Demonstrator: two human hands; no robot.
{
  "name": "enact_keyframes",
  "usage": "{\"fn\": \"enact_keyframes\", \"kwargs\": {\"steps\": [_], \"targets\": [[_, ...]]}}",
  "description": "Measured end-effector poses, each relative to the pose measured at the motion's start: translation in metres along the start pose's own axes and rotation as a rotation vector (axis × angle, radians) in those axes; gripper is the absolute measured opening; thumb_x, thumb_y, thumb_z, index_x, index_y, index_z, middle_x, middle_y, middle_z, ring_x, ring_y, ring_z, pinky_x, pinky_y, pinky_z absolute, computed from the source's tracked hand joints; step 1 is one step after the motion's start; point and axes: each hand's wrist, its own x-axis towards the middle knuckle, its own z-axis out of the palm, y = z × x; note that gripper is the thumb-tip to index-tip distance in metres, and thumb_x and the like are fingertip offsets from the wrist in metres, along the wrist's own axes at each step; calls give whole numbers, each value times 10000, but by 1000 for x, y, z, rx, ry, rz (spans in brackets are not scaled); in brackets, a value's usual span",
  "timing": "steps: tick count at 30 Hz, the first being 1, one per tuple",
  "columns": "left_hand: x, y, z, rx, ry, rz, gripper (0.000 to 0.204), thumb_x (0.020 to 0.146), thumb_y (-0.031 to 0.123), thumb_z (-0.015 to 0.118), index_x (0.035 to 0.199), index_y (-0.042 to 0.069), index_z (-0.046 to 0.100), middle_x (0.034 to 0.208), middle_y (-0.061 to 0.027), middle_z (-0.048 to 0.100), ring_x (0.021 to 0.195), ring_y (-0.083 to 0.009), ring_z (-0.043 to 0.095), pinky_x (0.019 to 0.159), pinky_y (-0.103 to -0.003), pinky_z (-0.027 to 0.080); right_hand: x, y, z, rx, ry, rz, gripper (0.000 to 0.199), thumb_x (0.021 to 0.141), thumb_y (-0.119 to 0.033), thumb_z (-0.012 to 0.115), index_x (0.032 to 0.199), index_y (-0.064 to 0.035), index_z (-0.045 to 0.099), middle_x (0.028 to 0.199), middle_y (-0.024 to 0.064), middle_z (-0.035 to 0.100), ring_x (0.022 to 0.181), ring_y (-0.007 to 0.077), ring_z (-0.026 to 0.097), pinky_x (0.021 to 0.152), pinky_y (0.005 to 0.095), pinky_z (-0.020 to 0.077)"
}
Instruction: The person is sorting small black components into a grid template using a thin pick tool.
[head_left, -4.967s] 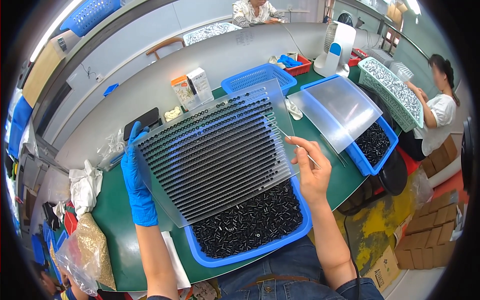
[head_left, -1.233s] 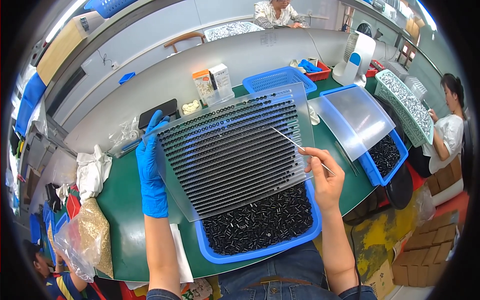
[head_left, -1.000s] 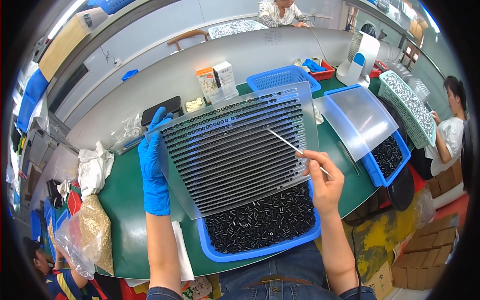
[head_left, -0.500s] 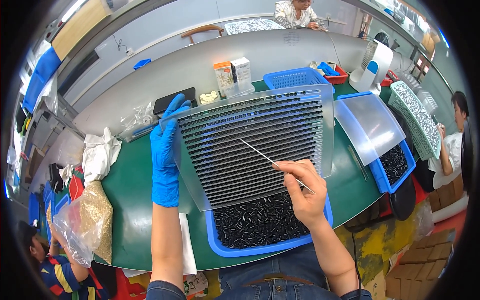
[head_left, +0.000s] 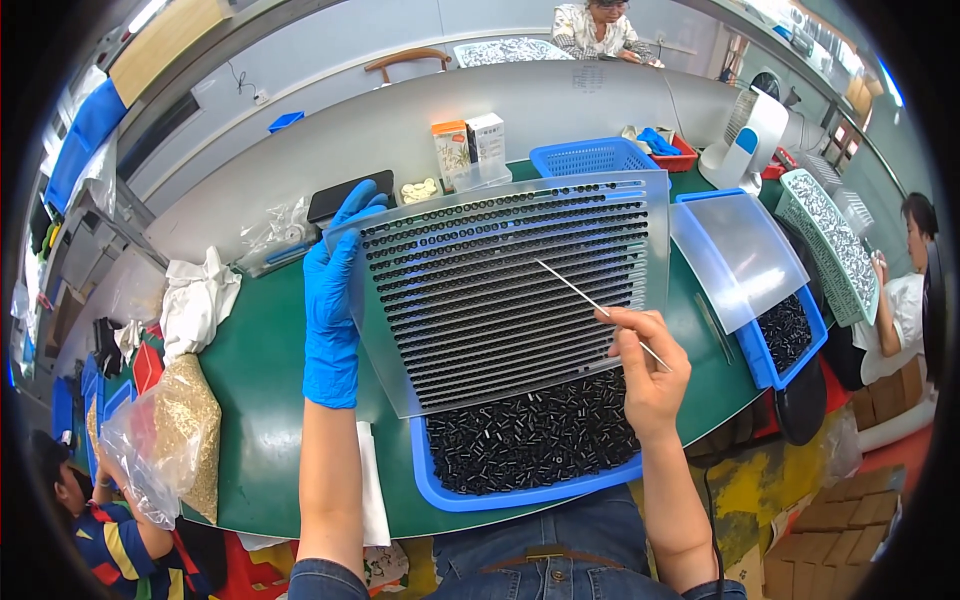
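My left hand (head_left: pixel 335 300), in a blue glove, grips the left edge of a clear plastic plate (head_left: pixel 385 365). Rows of small black cylindrical parts (head_left: pixel 500 300) fill slots across it. Bare, my right hand (head_left: pixel 650 365) pinches a thin metal rod (head_left: pixel 575 290), whose tip lies over the upper middle rows. Tilted, the plate is held above a blue tray (head_left: pixel 430 480) heaped with loose black cylindrical parts (head_left: pixel 530 440).
To the right, a second blue tray (head_left: pixel 815 320) of black parts lies partly under a clear sheet (head_left: pixel 740 260). Behind stands a blue basket (head_left: pixel 590 155). A bag of golden grains (head_left: pixel 195 430) sits left. Co-workers sit around the green table (head_left: pixel 265 400).
My right hand has moved right, and the rod's tip has shifted right and slightly up across the rows. My left hand and the plate stay nearly in place.
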Motion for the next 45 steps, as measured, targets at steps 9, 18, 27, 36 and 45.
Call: {"fn": "enact_keyframes", "kwargs": {"steps": [9,18,27,36,45], "targets": [[3,-4,-6,24,-9,-1,342,962,156,565,1243,-38,587,1453,-158,438,1254,-229,518,1075,-360,418,-1,-2,-7,74,84,106,199,960,-43,526,1099,34,646,1051,120,665,767,85,537,681,208,457],[1,-12,-7,-24,-3,-43,361,969,182,561,1265,-23,577,1462,-130,436,1253,-214,514,1084,-351,404,0,-10,16,38,34,55,177,878,7,609,1029,-20,696,993,74,710,844,175,606,719,272,495],[0,-8,-5,-6,-11,-41,400,969,182,559,1299,-44,541,1453,-144,446,1249,-220,516,1074,-358,411,1,1,14,177,46,131,192,951,-34,528,1085,40,644,1043,137,671,794,107,550,683,230,477],[3,-13,-6,-35,51,-82,459,944,181,608,1329,-51,514,1404,-126,505,1192,-179,552,1035,-312,435,0,-11,30,23,-93,-23,213,953,-47,511,1097,52,633,1082,159,657,802,127,536,667,229,487],[2,-9,-2,-16,31,-72,464,935,207,624,1315,-42,532,1389,-125,522,1192,-184,555,1034,-313,438,-2,-25,62,-21,-216,-166,216,930,-33,523,1093,57,633,1089,155,670,863,181,552,623,237,510]]}}
